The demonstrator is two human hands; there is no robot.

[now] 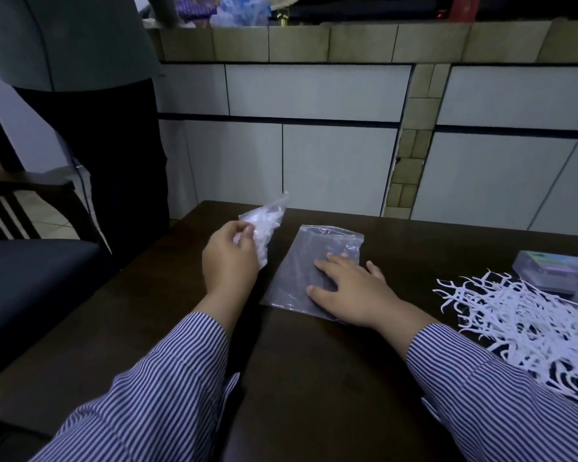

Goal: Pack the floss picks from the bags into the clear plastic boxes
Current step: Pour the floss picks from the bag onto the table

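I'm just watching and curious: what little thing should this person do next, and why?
Probably tip the full bag out onto the pile of picks. The left hand grips it raised, while the right hand lies flat on an empty bag.

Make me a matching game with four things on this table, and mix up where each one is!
Things:
1. bag with floss picks
2. flat empty bag
3. loose pile of floss picks
4. clear plastic boxes

Places or states:
A. spread on the table at the right side
B. held up in the left hand
C. at the far right edge, behind the pile
D. lying on the table under the right hand, whose fingers lie flat

Right pairs: 1-B, 2-D, 3-A, 4-C
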